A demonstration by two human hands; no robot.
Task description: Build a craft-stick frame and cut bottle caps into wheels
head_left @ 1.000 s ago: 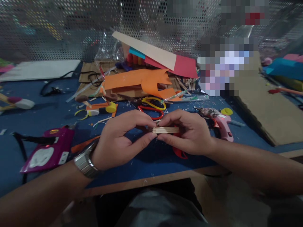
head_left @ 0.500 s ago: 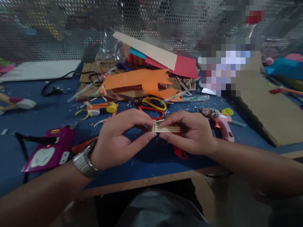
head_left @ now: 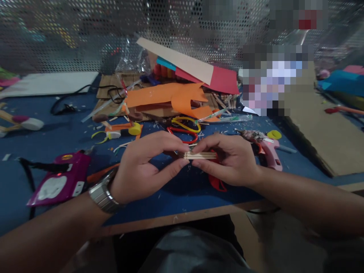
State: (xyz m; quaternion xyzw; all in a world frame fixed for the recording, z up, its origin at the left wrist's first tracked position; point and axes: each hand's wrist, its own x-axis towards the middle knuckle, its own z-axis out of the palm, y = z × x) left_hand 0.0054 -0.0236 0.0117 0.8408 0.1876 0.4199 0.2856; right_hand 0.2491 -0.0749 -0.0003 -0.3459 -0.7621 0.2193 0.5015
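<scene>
A blue tabletop (head_left: 176, 197) spreads beneath a flat brown cardboard sheet (head_left: 321, 129) at the right and a cut sheet of orange paper (head_left: 153, 94) toward the back. Nearer, the left hand (head_left: 149, 167) and right hand (head_left: 234, 159) face each other, a pink plastic glue gun (head_left: 272, 153) beside the right, red-and-yellow-handled scissors (head_left: 183, 131) beyond, and a silver metal watch (head_left: 104, 195) on the left wrist. Between them, the fingers and thumbs of both hands pinch a small bundle of thin pale wooden sticks (head_left: 201, 155) above the tabletop's front part.

Perforated metal wall (head_left: 182, 26), blue tabletop (head_left: 170, 197)
</scene>
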